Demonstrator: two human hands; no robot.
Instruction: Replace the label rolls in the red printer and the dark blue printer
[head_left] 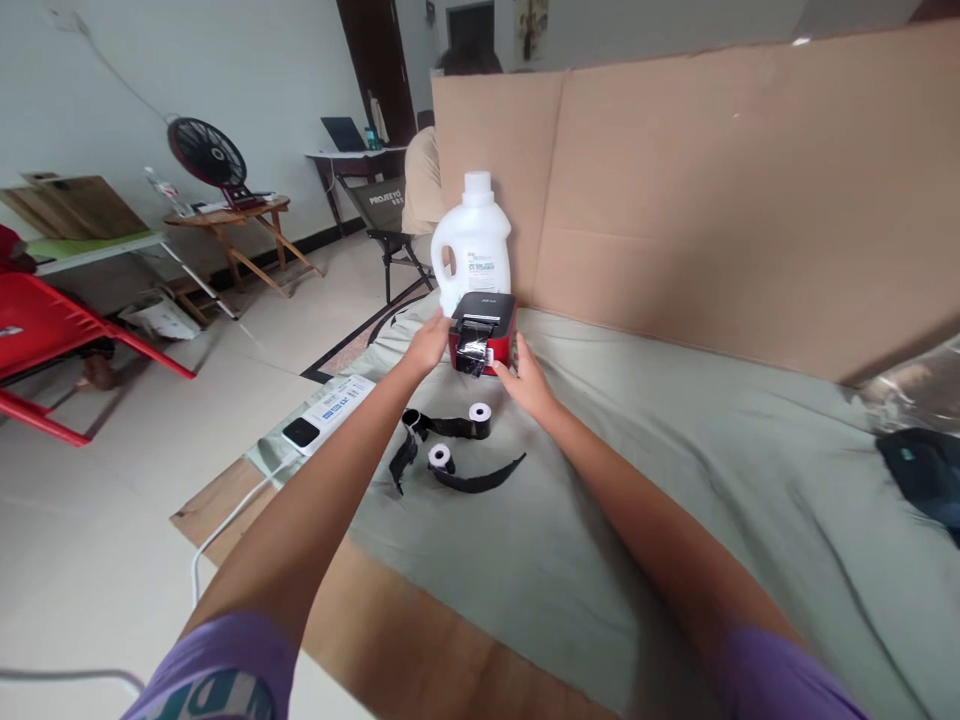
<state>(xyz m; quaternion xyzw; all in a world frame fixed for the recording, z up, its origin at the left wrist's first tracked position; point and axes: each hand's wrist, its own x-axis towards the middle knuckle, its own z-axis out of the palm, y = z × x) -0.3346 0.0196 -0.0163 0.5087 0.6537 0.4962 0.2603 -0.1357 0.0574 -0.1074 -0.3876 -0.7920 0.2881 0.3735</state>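
Observation:
Both my hands are at a small red and black label printer, one on each side. My left hand presses against its left side, the fingertips partly hidden behind it. My right hand holds the right side, with the thumb near the front lower corner. Shiny black film sticks out of the printer's front. Nearer to me on the cloth lie a roll with a white core, a second white-cored roll and loose strips of black ribbon.
Behind the printer stands a white jug, before a tall cardboard panel. A white box and a white device with a black screen and cable lie left on the green cloth. A seated person's leg shows behind.

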